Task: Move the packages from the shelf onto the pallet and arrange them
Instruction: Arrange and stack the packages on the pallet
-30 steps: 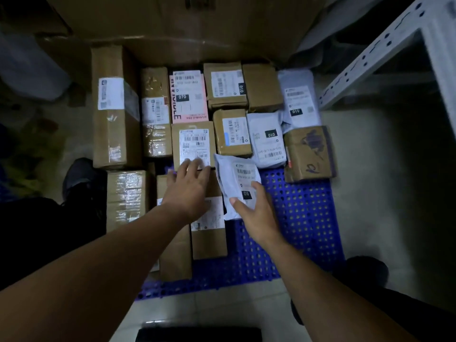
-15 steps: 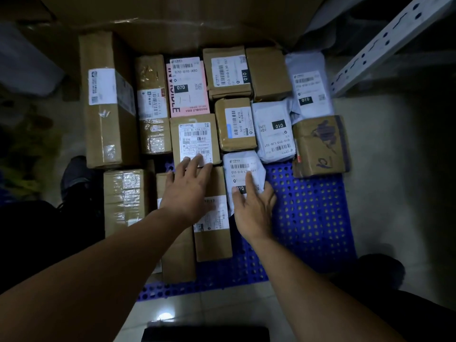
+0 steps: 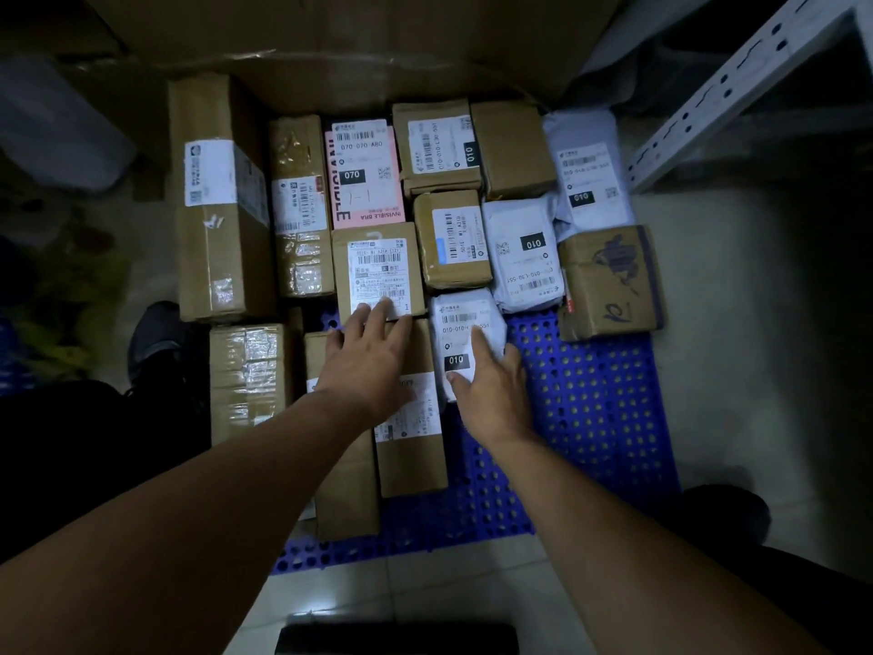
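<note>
Fingers straight, left hand (image 3: pixel 368 366) lies flat on brown box (image 3: pixel 411 460), hiding part of its label; right hand (image 3: pixel 493 394) likewise covers white mailer (image 3: pixel 456 323) lower half.

Blue pallet (image 3: pixel 590 408), parcels packed in rows. Left hand (image 3: pixel 368 366) flat on long brown box (image 3: pixel 411 456), fingertips reaching onto labelled box (image 3: pixel 378 271). Right hand (image 3: pixel 491 394) spread flat on white mailer bag (image 3: pixel 460 319) marked 010. Shelf frame (image 3: pixel 737 82) upper right.

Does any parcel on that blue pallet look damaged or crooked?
The brown box with purple scribbles at the right edge of the blue pallet sits slightly rotated against the straighter rows, its wrapping wrinkled. Nothing looks spilled.
</note>
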